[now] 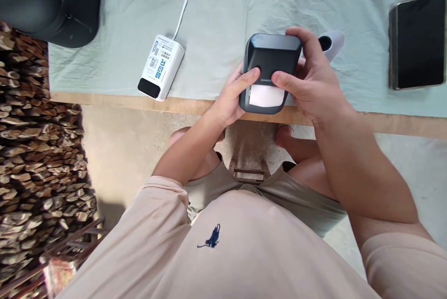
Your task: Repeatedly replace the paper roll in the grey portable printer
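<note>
Head view: both hands are closed on a printer (270, 57), a small dark grey box held over the near edge of the table (139, 102). The left hand (228, 101) cups its left side from below, thumb (249, 77) laid across the top. The right hand (312, 82) wraps the right side, fingers curled over the far corner and thumb (284, 78) pressed on the top, opposite the left thumb. Just below the two thumbs, a strip of white paper (266, 96) shows at the slot.

As I judge it, the step in hand is handling the printer's top with both thumbs, with the paper already at the slot. Any next move on the lid or paper calls for one hand to keep the body steady while the other frees a thumb, since both now press down together.

Between the thumbs a line of small letters reads about "NIIMBO"; its end is hidden by the right thumb.

Well to the left of the left hand lies a white power bank (161, 67) with a white cable (182, 10). Its label carries blue characters and fine print, too small to read. Just behind the right fingers a white object (333, 40) peeks out. Far right of them lies a dark tablet (417, 40), screen blank. All rest on a pale green cloth (223, 5).
</note>
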{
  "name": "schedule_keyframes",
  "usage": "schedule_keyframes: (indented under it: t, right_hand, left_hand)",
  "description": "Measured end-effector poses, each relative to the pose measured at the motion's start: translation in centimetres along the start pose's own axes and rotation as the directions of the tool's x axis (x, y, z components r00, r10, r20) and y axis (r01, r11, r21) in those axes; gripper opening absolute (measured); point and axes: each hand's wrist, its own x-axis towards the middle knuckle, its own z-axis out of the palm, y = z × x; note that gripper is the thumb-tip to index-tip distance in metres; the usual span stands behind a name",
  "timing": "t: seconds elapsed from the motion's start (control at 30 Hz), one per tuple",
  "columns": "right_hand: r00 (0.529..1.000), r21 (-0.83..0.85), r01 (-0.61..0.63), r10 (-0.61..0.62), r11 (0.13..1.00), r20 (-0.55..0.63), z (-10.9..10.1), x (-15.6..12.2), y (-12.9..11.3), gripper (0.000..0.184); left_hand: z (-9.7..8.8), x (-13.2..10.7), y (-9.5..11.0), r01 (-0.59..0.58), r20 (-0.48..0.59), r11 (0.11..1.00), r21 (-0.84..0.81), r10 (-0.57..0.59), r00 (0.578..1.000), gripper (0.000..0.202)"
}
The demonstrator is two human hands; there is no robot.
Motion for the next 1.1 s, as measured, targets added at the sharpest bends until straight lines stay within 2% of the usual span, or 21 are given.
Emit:
schedule_keyframes:
  t: [0.07,0.13,0.23,0.33,0.43,0.53,0.7,0.8,0.87,0.93,1.0,1.07,1.1]
  right_hand:
    - [1.0,-0.004,-0.003,0.003,1.0,-0.021,0.3,-0.1,0.0,0.077]
    - [0.999,0.011,-0.023,0.024,1.0,-0.036,0.3,-0.2,0.0,0.073]
    - [0.998,0.1,-0.043,0.048,0.994,-0.044,0.0,-0.5,-0.6,0.066]
    - [0.995,0.213,-0.092,0.085,0.973,0.042,-0.6,-1.1,-2.2,0.065]
    - [0.979,0.237,-0.182,0.153,0.954,0.133,-1.0,-1.4,-3.5,0.073]
    - [0.977,0.18,-0.195,0.175,0.964,0.124,-1.2,-1.3,-3.4,0.084]
    - [0.981,0.058,-0.117,0.106,0.991,0.165,-1.9,-1.0,-2.4,0.115]
    - [0.995,-0.114,-0.014,0.025,0.993,0.094,-2.2,-1.5,-3.7,0.1]
    - [0.991,-0.307,0.111,-0.129,0.945,-0.04,-1.9,-1.8,-5.1,0.084]
    - [0.935,-0.485,0.209,-0.318,0.849,-0.154,-1.3,-1.5,-6.3,0.064]
    - [0.842,-0.557,0.299,-0.488,0.775,-0.228,-0.5,-0.6,-7.0,0.043]
    - [0.732,-0.521,0.394,-0.601,0.757,-0.32,0.1,0.9,-7.1,0.044]
    - [0.696,-0.466,0.432,-0.614,0.772,-0.372,0.3,1.7,-6.9,0.048]
  left_hand:
    - [0.3,0.1,0.3,0.046,0.0,0.997,-0.069,-0.046,0.999,0.028]
    - [0.5,0.3,0.6,0.126,0.002,0.981,-0.15,-0.127,0.992,0.04]
    - [0.6,0.8,0.9,0.163,-0.077,0.965,-0.204,-0.182,0.98,0.053]
    - [0.5,1.1,0.9,0.158,-0.16,0.97,-0.183,-0.188,0.969,0.053]
    - [0.3,1.1,0.7,0.157,-0.19,0.974,-0.164,-0.188,0.964,0.05]
    - [0.5,1.2,0.7,0.164,-0.189,0.972,-0.167,-0.195,0.963,0.05]
    - [1.2,0.9,1.0,0.147,-0.118,0.968,-0.203,-0.174,0.978,0.057]
    - [1.3,0.6,1.2,0.13,-0.177,0.971,-0.202,-0.167,0.97,0.06]
    - [1.3,0.5,1.2,0.126,-0.22,0.973,-0.193,-0.168,0.961,0.058]
    - [1.4,0.5,1.2,0.118,-0.235,0.976,-0.184,-0.16,0.959,0.059]
    - [1.4,0.6,1.1,0.106,-0.236,0.981,-0.164,-0.144,0.961,0.062]
    - [1.3,0.7,0.9,0.109,-0.218,0.985,-0.133,-0.136,0.966,0.062]
    - [1.3,0.7,0.8,0.118,-0.199,0.986,-0.114,-0.139,0.97,0.061]
